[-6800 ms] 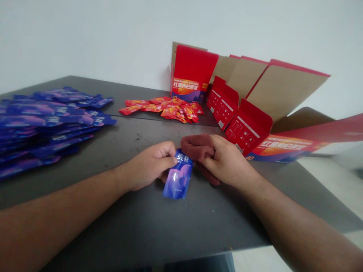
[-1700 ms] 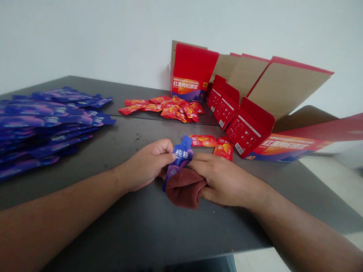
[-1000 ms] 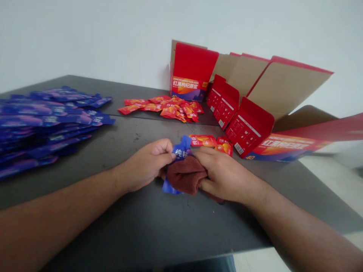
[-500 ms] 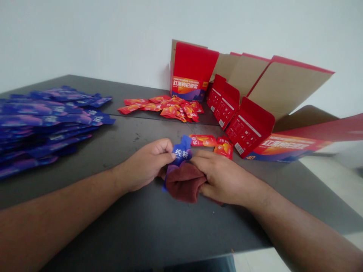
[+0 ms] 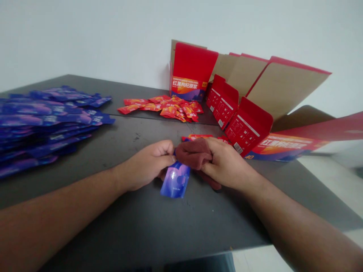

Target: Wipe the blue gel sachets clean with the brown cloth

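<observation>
Near the middle of the dark table, my left hand [image 5: 151, 164] pinches the upper part of a blue sachet [image 5: 175, 180], whose lower half hangs toward me. My right hand [image 5: 227, 162] is closed on a folded brown cloth [image 5: 194, 153], which lies over the top end of the sachet and hides it. Just behind the cloth are a few red sachets [image 5: 198, 136], partly covered by the cloth and my right hand.
A large heap of blue sachets [image 5: 51, 117] spreads over the left of the table [image 5: 136, 226]. Red sachets [image 5: 167, 107] are piled at the back middle. Open red boxes [image 5: 248, 126] with raised flaps stand at the right, and another box [image 5: 190, 75] stands behind the red pile.
My right hand and the cloth have moved up from the sachet's lower part to its top end. The sachet's lower half has come into view; the red sachets behind are more covered.
</observation>
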The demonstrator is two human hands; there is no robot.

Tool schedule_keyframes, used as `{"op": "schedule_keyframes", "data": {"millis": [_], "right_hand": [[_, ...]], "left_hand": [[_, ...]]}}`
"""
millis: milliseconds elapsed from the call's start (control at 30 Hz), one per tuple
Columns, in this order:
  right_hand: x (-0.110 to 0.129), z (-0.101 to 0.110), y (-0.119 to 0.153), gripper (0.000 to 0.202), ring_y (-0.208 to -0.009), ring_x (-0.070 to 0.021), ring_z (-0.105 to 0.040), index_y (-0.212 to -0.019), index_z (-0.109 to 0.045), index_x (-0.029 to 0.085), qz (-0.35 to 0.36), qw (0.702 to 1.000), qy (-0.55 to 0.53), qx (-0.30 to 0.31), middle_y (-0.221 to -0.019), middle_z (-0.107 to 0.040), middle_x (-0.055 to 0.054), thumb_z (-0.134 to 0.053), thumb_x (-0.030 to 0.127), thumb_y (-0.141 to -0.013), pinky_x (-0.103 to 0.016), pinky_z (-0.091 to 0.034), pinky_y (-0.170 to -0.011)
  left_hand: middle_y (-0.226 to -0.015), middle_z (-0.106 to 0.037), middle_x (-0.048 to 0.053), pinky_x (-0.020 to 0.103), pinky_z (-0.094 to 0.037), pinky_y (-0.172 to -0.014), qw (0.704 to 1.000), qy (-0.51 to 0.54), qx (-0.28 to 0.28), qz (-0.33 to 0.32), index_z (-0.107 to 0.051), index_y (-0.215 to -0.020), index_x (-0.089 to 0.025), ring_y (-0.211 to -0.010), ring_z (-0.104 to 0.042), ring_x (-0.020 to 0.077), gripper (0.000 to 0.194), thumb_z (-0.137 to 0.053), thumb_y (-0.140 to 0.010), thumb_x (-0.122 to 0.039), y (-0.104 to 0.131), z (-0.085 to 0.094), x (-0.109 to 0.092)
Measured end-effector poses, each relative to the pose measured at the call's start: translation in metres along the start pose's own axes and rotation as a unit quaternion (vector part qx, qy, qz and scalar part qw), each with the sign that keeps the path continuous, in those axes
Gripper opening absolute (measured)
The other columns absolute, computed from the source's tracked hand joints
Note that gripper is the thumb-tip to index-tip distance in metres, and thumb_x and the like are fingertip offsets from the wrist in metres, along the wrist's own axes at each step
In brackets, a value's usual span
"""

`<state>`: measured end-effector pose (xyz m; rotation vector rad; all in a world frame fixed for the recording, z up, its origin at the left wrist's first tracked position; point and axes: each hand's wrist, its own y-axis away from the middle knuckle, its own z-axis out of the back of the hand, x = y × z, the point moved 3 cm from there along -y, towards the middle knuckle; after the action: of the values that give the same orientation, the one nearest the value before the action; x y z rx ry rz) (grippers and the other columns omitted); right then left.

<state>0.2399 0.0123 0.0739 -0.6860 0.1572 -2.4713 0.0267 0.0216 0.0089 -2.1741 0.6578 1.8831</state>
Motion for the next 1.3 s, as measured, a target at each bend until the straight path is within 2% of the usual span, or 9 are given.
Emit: {"op": "schedule_keyframes", "data": {"millis": [167, 233, 433, 500, 700, 933, 1000, 1167, 1300], "right_hand": [[0.014, -0.012, 0.01, 0.021, -0.093, -0.019, -0.066, -0.095, -0.066, 0.02, 0.111, 0.983, -0.031, 0.145, -0.102, -0.07, -0.003, -0.071, 0.006, -0.081, -0.031, -0.05, -0.082], [0.013, -0.012, 0.009, 0.021, -0.092, -0.0193, -0.065, -0.095, -0.066, 0.02, 0.098, 0.987, -0.02, 0.129, -0.101, -0.069, -0.003, -0.071, 0.006, -0.08, -0.031, -0.05, -0.08], [-0.002, 0.0, -0.001, 0.027, -0.098, -0.0237, -0.069, -0.112, -0.071, 0.021, -0.007, 0.999, 0.017, -0.05, -0.105, -0.075, -0.006, -0.069, 0.014, -0.085, -0.037, -0.051, -0.087], [-0.001, -0.001, 0.0, 0.026, -0.098, -0.0232, -0.069, -0.109, -0.071, 0.02, 0.006, 1.0, 0.006, -0.03, -0.104, -0.075, -0.005, -0.07, 0.013, -0.084, -0.036, -0.051, -0.087], [0.015, -0.012, 0.009, 0.02, -0.091, -0.0185, -0.065, -0.091, -0.064, 0.02, 0.107, 0.984, -0.034, 0.14, -0.099, -0.07, -0.003, -0.07, 0.006, -0.079, -0.029, -0.049, -0.078], [-0.004, -0.001, -0.001, 0.033, -0.101, -0.0243, -0.07, -0.117, -0.072, 0.021, -0.018, 0.999, 0.012, -0.047, -0.111, -0.077, -0.006, -0.07, 0.014, -0.085, -0.037, -0.051, -0.088], [-0.001, -0.002, 0.0, 0.03, -0.098, -0.0228, -0.07, -0.114, -0.072, 0.021, 0.002, 1.0, 0.0, -0.022, -0.108, -0.077, -0.005, -0.07, 0.013, -0.085, -0.035, -0.051, -0.086], [0.013, -0.012, 0.009, 0.018, -0.09, -0.0182, -0.066, -0.091, -0.064, 0.021, 0.105, 0.984, -0.032, 0.14, -0.1, -0.07, -0.003, -0.07, 0.007, -0.08, -0.03, -0.048, -0.078], [0.006, -0.007, 0.005, 0.02, -0.094, -0.0212, -0.066, -0.097, -0.066, 0.02, 0.042, 0.998, 0.002, 0.054, -0.1, -0.071, -0.005, -0.069, 0.009, -0.081, -0.033, -0.049, -0.081]], "left_hand": [[-0.075, -0.062, -0.002, 0.024, -0.048, -0.059, 1.0, 0.021, -0.019, -0.006, -0.049, -0.083, -0.022, -0.061, -0.058, 0.012, 0.025, -0.073, -0.088, -0.027, -0.001, -0.001, -0.003], [-0.074, -0.061, -0.002, 0.024, -0.047, -0.057, 1.0, 0.02, -0.021, -0.003, -0.049, -0.083, -0.022, -0.06, -0.058, 0.0123, 0.026, -0.074, -0.086, -0.027, -0.001, -0.002, -0.004], [-0.069, -0.058, -0.003, 0.023, -0.043, -0.054, 1.0, 0.004, -0.004, 0.015, -0.051, -0.084, -0.022, -0.055, -0.054, 0.0112, 0.024, -0.074, -0.086, -0.028, 0.001, -0.004, -0.004], [-0.07, -0.058, -0.003, 0.022, -0.043, -0.054, 1.0, 0.004, -0.002, 0.016, -0.05, -0.084, -0.022, -0.056, -0.055, 0.0112, 0.024, -0.074, -0.086, -0.028, 0.001, -0.004, -0.004], [-0.072, -0.06, -0.003, 0.022, -0.045, -0.055, 1.0, 0.012, -0.015, -0.003, -0.049, -0.083, -0.022, -0.059, -0.058, 0.0121, 0.024, -0.072, -0.087, -0.026, 0.0, -0.002, -0.004], [-0.069, -0.057, -0.004, 0.022, -0.041, -0.052, 1.0, 0.002, 0.001, 0.007, -0.049, -0.083, -0.022, -0.054, -0.053, 0.0109, 0.024, -0.073, -0.087, -0.028, 0.001, -0.003, -0.003], [-0.069, -0.058, -0.004, 0.022, -0.042, -0.052, 1.0, 0.002, -0.008, 0.013, -0.05, -0.083, -0.022, -0.055, -0.054, 0.0115, 0.025, -0.074, -0.086, -0.028, 0.001, -0.002, -0.002], [-0.073, -0.06, -0.003, 0.023, -0.047, -0.058, 1.0, 0.011, -0.014, -0.005, -0.05, -0.083, -0.022, -0.062, -0.058, 0.0122, 0.023, -0.071, -0.087, -0.026, -0.001, -0.002, -0.004], [-0.072, -0.06, -0.003, 0.024, -0.047, -0.059, 1.0, 0.003, -0.016, 0.015, -0.051, -0.084, -0.022, -0.06, -0.058, 0.0126, 0.022, -0.072, -0.087, -0.025, -0.001, -0.002, -0.003]]}}
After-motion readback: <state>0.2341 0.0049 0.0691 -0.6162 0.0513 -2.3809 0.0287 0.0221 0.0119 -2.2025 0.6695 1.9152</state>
